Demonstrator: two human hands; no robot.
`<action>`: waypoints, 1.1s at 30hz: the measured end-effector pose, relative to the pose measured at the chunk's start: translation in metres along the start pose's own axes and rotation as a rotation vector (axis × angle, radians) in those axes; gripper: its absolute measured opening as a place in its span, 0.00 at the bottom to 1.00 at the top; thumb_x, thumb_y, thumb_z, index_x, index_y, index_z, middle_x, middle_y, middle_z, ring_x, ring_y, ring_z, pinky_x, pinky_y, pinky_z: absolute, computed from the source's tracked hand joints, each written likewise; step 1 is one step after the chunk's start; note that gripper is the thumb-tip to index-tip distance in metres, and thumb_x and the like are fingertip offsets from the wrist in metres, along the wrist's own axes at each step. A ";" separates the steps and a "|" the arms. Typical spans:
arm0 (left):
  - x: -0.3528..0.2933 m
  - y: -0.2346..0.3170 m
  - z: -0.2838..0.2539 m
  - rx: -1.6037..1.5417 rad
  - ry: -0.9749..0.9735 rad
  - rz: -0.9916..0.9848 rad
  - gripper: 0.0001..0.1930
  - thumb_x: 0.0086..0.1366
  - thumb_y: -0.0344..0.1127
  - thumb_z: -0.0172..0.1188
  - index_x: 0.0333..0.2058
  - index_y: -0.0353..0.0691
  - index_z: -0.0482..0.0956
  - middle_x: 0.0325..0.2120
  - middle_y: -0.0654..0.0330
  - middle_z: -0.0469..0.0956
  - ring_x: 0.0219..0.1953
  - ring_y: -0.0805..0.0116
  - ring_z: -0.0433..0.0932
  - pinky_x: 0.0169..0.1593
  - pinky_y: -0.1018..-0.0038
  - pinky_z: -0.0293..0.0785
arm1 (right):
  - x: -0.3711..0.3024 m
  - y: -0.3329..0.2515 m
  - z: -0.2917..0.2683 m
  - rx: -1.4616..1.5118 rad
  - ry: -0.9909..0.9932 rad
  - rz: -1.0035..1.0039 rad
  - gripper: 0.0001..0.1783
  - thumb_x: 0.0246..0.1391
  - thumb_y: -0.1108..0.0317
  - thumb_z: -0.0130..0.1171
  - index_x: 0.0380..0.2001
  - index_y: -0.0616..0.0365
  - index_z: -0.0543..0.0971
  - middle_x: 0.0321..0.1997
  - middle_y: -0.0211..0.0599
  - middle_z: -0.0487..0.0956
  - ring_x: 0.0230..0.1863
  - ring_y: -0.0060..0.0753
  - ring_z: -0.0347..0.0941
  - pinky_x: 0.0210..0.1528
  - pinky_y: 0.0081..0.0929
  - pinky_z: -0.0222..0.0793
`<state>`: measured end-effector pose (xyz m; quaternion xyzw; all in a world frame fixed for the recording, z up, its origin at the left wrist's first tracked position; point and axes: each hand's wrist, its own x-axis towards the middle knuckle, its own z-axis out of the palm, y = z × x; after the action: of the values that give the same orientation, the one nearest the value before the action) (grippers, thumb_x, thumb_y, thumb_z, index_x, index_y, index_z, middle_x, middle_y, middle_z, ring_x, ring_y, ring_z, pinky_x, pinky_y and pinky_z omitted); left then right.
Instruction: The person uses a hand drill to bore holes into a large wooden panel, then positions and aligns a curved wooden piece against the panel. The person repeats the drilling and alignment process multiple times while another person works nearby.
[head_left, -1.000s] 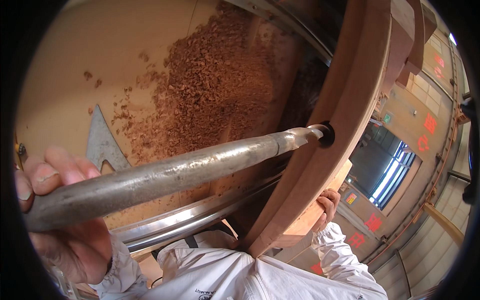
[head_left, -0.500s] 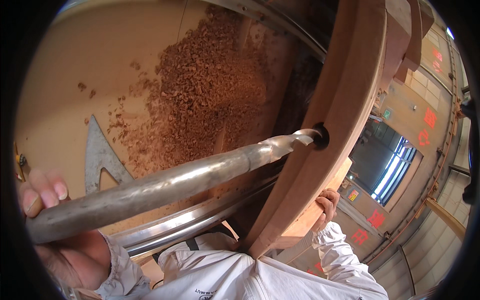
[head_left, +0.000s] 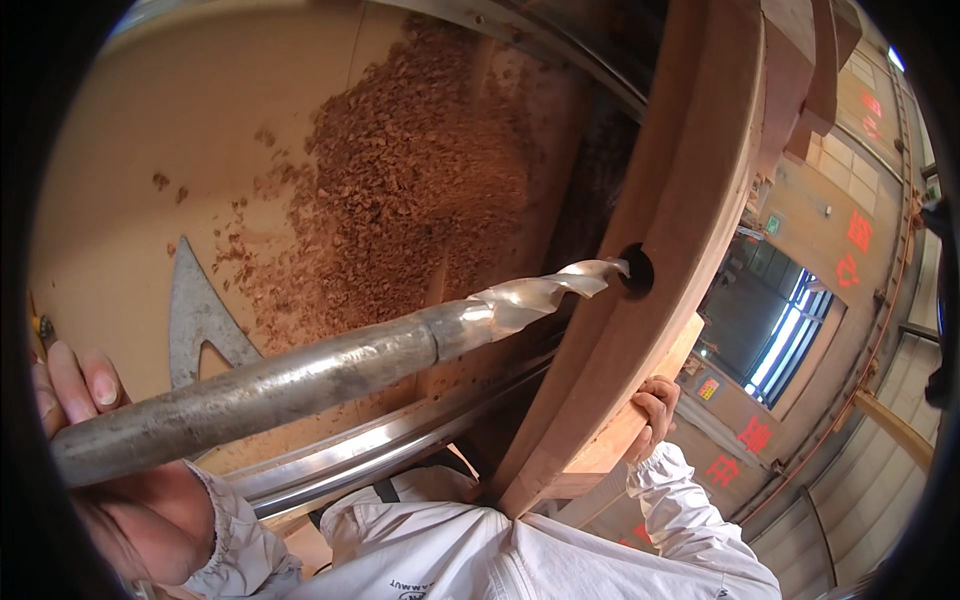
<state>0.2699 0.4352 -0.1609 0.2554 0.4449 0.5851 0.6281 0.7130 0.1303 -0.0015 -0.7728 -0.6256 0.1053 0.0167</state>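
Observation:
A thick metal drill bit point(head_left: 270, 395) slants across the view, its smooth shank toward me at the lower left. My left hand point(head_left: 150, 530) is closed round the shank, palm below and fingertips showing above it; the shank's end is lost at the dark rim. The twisted tip lies at the mouth of a round dark hole point(head_left: 636, 273) in a long reddish-brown wooden beam point(head_left: 665, 190). Against the beam's right side sits a paler wood block point(head_left: 610, 440). My right hand point(head_left: 655, 410) has its fingers curled over this block's edge.
Brown wood shavings point(head_left: 400, 190) lie heaped on a tan board point(head_left: 200, 110). A grey notched metal plate point(head_left: 205, 310) lies left of them. Shiny metal rails point(head_left: 370, 450) run below the drill bit. A wall with red lettering and a window point(head_left: 785, 340) stands at right.
The drill bit has slid left and back out of the hole, so more of its twisted part shows. My left hand has shifted only slightly. My right hand stays on the block.

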 end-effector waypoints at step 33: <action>-0.167 0.047 0.020 0.225 -0.155 -0.178 0.11 0.78 0.37 0.56 0.47 0.34 0.80 0.42 0.56 0.83 0.38 0.71 0.81 0.45 0.74 0.79 | -0.013 -0.006 -0.002 0.112 0.256 -0.099 0.14 0.60 0.69 0.51 0.41 0.65 0.82 0.48 0.55 0.79 0.50 0.57 0.76 0.54 0.44 0.73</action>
<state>0.2770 0.2874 -0.0686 0.3281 0.4789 0.4523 0.6771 0.7054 0.1191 0.0034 -0.7459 -0.6490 0.0396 0.1444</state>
